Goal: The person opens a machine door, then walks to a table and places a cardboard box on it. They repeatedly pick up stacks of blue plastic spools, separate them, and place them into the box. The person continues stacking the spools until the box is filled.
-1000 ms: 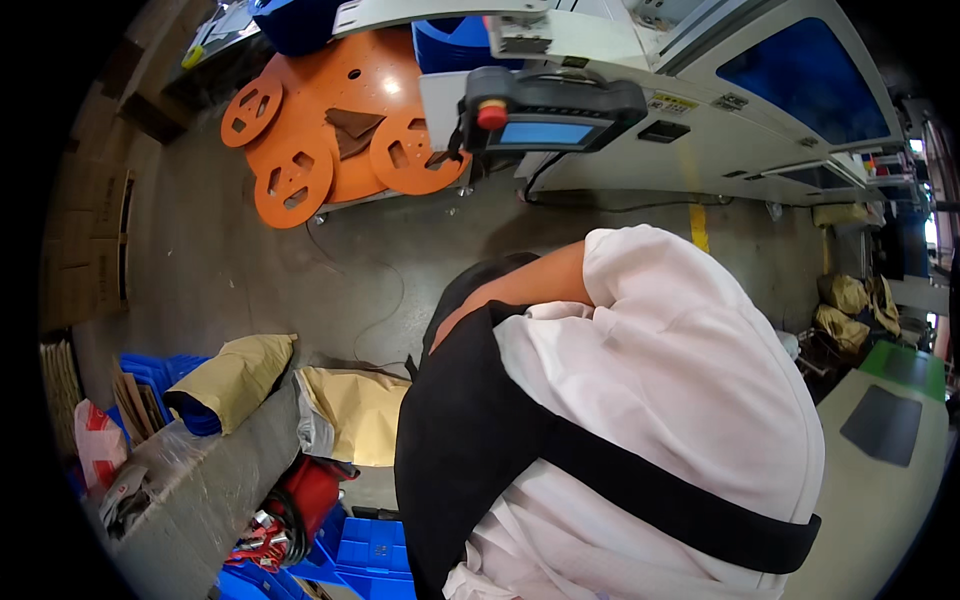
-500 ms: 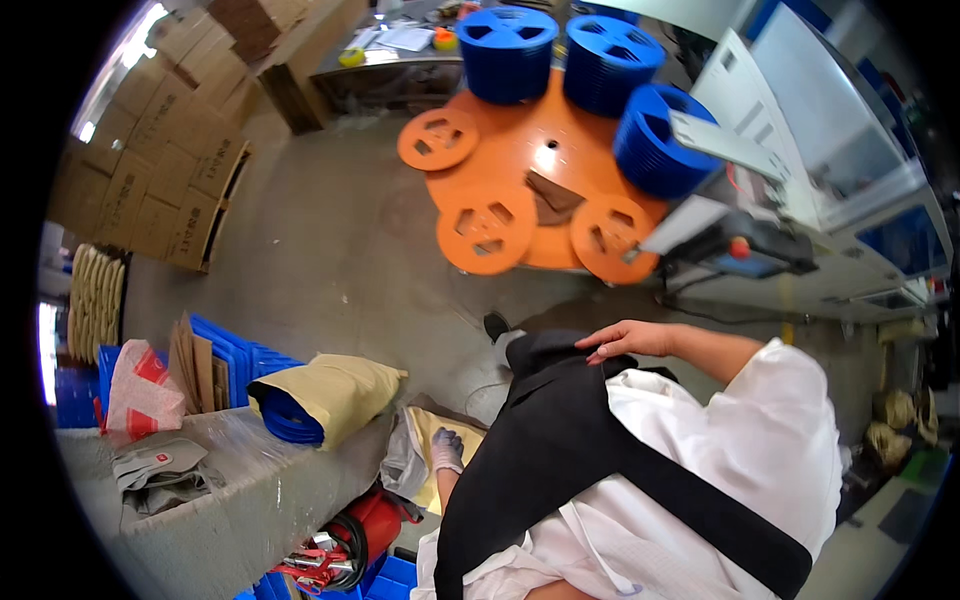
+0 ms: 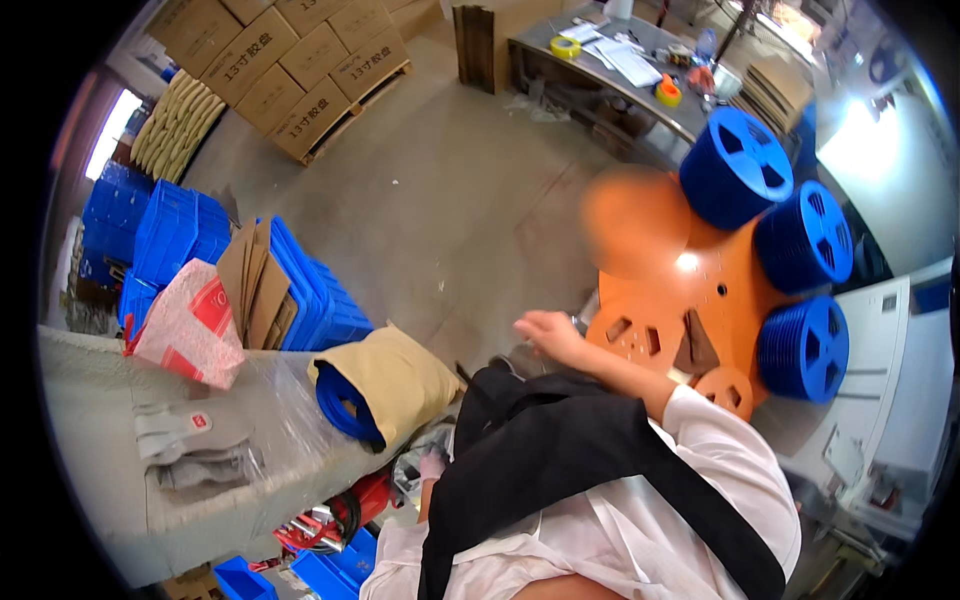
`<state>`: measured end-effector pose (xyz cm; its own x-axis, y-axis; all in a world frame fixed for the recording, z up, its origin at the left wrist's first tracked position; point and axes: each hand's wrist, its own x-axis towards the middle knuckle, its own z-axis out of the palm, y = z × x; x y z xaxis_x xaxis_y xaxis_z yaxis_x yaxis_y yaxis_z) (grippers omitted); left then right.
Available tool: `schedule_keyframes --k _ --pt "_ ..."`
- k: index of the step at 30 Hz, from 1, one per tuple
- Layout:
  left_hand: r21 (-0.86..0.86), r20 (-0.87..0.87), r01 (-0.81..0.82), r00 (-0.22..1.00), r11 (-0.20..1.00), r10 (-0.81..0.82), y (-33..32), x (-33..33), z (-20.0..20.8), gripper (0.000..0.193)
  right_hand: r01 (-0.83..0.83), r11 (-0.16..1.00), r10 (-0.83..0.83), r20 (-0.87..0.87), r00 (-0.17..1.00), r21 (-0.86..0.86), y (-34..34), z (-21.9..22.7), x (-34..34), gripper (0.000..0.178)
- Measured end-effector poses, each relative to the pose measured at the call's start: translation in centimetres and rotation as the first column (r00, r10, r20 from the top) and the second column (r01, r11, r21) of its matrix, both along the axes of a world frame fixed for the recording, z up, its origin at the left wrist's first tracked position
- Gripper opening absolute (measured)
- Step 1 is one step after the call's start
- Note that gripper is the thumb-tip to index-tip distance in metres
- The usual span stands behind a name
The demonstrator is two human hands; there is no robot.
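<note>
Tan sack lay sideways, likely keeping blue reels together. My right hand, right of sack: empty, fingers loosely extended. Left hand, nearer me than sack: couldn't tell fingers.

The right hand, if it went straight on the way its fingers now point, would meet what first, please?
The right hand would probably cross over the grey floor and meet the stacked blue crates first, though depth and exact aim are unclear.

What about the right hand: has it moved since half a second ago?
Yes, the right hand moved left, closer to the tan bag on the grey ledge.
</note>
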<state>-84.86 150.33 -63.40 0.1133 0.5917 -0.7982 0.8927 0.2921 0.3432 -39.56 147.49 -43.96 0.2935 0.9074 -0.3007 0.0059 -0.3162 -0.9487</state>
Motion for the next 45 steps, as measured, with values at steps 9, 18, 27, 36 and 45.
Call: schedule_keyframes --k 9,18,27,36,45 --pt "-0.095 -0.124 0.135 0.981 0.986 -0.146 19.9 6.1 -6.2 0.035 -0.446 0.805 0.593 0.493 0.637 -0.391 15.1 -18.6 11.4 0.033" --pt "0.189 0.211 -0.316 0.938 0.93 0.276 62.7 20.2 -7.6 0.031 0.189 0.522 0.107 0.283 0.953 -0.832 19.5 -22.3 32.7 0.058" --pt "0.194 0.059 0.039 0.997 0.98 -0.051 90.5 35.1 -3.9 0.04 -0.1 0.72 0.274 0.149 0.95 -0.687 50.6 -22.5 31.6 0.043" --pt "-0.037 -0.102 0.155 0.982 0.987 -0.158 105.1 37.2 -1.6 0.042 0.22 0.859 0.133 0.617 0.776 -0.463 86.7 -22.3 52.2 0.037" --pt "-0.037 -0.115 0.141 0.983 0.989 -0.144 130.7 49.4 -4.8 0.045 -0.076 0.933 0.259 0.511 0.82 -0.352 121.8 -19.7 57.1 0.039"
